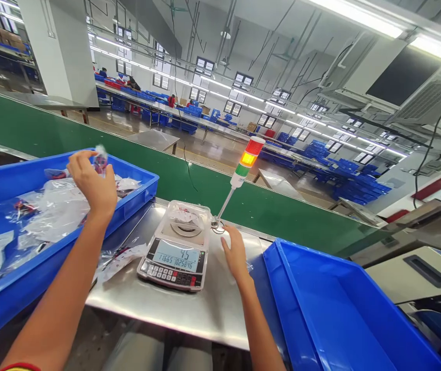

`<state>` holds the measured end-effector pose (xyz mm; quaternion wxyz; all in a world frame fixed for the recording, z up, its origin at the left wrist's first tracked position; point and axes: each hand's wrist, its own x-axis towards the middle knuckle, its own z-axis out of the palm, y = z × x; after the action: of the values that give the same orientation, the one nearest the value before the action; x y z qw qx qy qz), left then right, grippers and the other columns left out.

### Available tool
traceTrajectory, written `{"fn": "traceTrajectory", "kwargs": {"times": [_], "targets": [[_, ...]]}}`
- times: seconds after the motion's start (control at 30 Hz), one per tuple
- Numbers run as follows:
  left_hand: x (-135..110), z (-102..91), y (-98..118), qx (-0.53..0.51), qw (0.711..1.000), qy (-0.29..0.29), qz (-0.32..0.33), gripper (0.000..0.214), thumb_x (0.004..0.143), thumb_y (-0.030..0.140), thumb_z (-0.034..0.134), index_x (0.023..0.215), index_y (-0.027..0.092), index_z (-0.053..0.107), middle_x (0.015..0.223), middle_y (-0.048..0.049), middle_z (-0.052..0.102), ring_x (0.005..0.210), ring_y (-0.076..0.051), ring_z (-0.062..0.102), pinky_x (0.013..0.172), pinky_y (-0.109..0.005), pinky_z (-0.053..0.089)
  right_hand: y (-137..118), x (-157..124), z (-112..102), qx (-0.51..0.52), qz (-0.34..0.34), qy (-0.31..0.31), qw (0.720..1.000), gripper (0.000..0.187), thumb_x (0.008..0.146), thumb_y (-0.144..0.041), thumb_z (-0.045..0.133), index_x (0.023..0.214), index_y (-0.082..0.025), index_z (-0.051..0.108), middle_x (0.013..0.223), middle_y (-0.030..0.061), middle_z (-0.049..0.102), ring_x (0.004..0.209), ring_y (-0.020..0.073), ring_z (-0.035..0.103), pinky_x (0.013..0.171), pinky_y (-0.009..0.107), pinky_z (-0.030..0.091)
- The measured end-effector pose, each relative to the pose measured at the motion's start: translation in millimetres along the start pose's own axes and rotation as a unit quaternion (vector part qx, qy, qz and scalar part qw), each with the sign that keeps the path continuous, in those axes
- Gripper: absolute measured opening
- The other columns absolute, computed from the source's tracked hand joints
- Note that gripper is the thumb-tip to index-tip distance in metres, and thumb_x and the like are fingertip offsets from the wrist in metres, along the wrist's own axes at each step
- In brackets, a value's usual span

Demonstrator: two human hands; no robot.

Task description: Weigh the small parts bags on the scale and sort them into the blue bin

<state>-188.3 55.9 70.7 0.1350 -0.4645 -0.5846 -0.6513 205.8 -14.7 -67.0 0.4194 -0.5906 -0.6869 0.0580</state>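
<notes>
My left hand [94,180] is raised over the blue tray at the left, its fingers closed on a small clear plastic bag [100,161] with dark red contents. Beside the digital scale [176,257] is my right hand [236,252], thumb and fingers apart, close to the foot of the signal light. A clear packet [185,214] with reddish contents and a white label lies on the weighing pan. The scale's display [177,255] is lit and its top line appears to read 45. Another labelled packet [121,262] lies on the metal table, left of the scale.
The left blue tray [127,208] holds several clear packets. A second blue tray [344,304] stands at the right. The signal light [248,158], glowing amber, rises behind the scale. A green barrier [189,178] runs behind the metal table [150,304]. A beige machine [417,273] is farther right.
</notes>
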Motion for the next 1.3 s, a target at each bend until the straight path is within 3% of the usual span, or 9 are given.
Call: {"fn": "traceTrajectory", "kwargs": {"times": [0.1,0.2,0.37,0.6,0.73,0.83,0.97,1.1,1.3], "targets": [[-20.8,-7.3,11.9,-0.021,0.995,-0.06,0.074,0.02,0.101,0.031,0.056,0.117,0.02,0.06,0.122,-0.0119,0.062,0.123,-0.033,0.057,0.104,-0.061,0.046,45.6,-42.8,-4.3,-0.091,0.122,0.008,0.988,0.048,0.092,-0.046,0.045,0.127,-0.021,0.066,0.137,0.0159,0.065,0.132,0.0356,0.053,0.11,0.061,0.04],[-51.4,1.8,32.6,-0.078,0.975,-0.172,0.117,0.015,0.098,0.027,0.053,0.109,0.02,0.061,0.118,-0.0097,0.064,0.116,-0.029,0.06,0.105,-0.05,0.051,74.8,-85.3,-11.2,-0.103,0.155,-0.018,0.982,0.053,0.087,-0.045,0.047,0.13,-0.021,0.065,0.134,0.0144,0.067,0.126,0.0355,0.057,0.107,0.056,0.044],[-97.3,20.9,62.7,-0.142,0.908,-0.352,0.176,0.018,0.101,0.025,0.048,0.109,0.018,0.062,0.126,-0.0104,0.062,0.12,-0.026,0.058,0.109,-0.046,0.049,76.1,-126.9,-32.7,0.003,0.218,0.063,0.974,0.052,0.083,-0.045,0.05,0.126,-0.02,0.063,0.128,0.0135,0.069,0.122,0.0337,0.062,0.108,0.052,0.047],[-123.6,36.4,54.6,-0.119,0.843,-0.464,0.244,0.015,0.099,0.017,0.05,0.105,0.019,0.064,0.123,-0.0098,0.063,0.122,-0.028,0.055,0.107,-0.048,0.05,53.8,-157.0,-49.0,0.332,0.405,0.188,0.831,0.066,0.065,-0.06,0.082,0.111,-0.018,0.062,0.113,0.0103,0.074,0.097,0.029,0.075,0.091,0.041,0.06],[-128.6,41.1,48.7,-0.077,0.845,-0.462,0.257,0.016,0.094,0.01,0.055,0.104,0.019,0.064,0.123,-0.0096,0.064,0.125,-0.03,0.053,0.108,-0.05,0.049,43.4,-164.1,-51.4,0.375,0.433,0.223,0.789,0.068,0.058,-0.055,0.089,0.108,-0.016,0.065,0.097,0.0071,0.079,0.089,0.028,0.077,0.087,0.037,0.062],[-134.5,47.2,52.6,-0.064,0.851,-0.46,0.244,0.012,0.089,0.01,0.061,0.096,0.019,0.065,0.121,-0.0093,0.067,0.125,-0.031,0.054,0.108,-0.049,0.048,26.5,-152.1,-54.5,0.379,0.43,0.234,0.785,0.07,0.056,-0.055,0.09,0.108,-0.016,0.066,0.094,0.0073,0.079,0.085,0.0274,0.077,0.083,0.036,0.062],[-131.3,61.7,62.3,-0.047,0.888,-0.422,0.178,0.011,0.092,0.015,0.059,0.082,0.019,0.062,0.102,-0.0085,0.071,0.109,-0.027,0.063,0.098,-0.041,0.052,-17.5,-104.5,-56.2,0.358,0.333,0.185,0.852,0.059,0.072,-0.057,0.081,0.111,-0.015,0.068,0.105,0.0098,0.079,0.093,0.0265,0.076,0.09,0.037,0.059],[-95.1,66.5,63.0,0.002,0.948,-0.314,0.056,0.015,0.097,0.022,0.051,0.093,0.017,0.064,0.098,-0.0115,0.072,0.09,-0.027,0.066,0.084,-0.04,0.052,-63.2,-35.3,-42.3,0.302,0.173,0.123,0.929,0.039,0.082,-0.048,0.072,0.107,-0.018,0.072,0.118,0.0104,0.076,0.113,0.0267,0.07,0.096,0.038,0.056],[-15.9,19.3,36.0,0.057,0.989,-0.11,-0.08,0.025,0.091,0.035,0.053,0.095,0.016,0.068,0.098,-0.0118,0.072,0.096,-0.031,0.069,0.092,-0.048,0.052,-76.8,16.6,-0.4,0.334,0.064,-0.014,0.94,0.043,0.08,-0.031,0.064,0.122,-0.023,0.067,0.148,0.0097,0.061,0.139,0.0246,0.054,0.113,0.044,0.047]]}}
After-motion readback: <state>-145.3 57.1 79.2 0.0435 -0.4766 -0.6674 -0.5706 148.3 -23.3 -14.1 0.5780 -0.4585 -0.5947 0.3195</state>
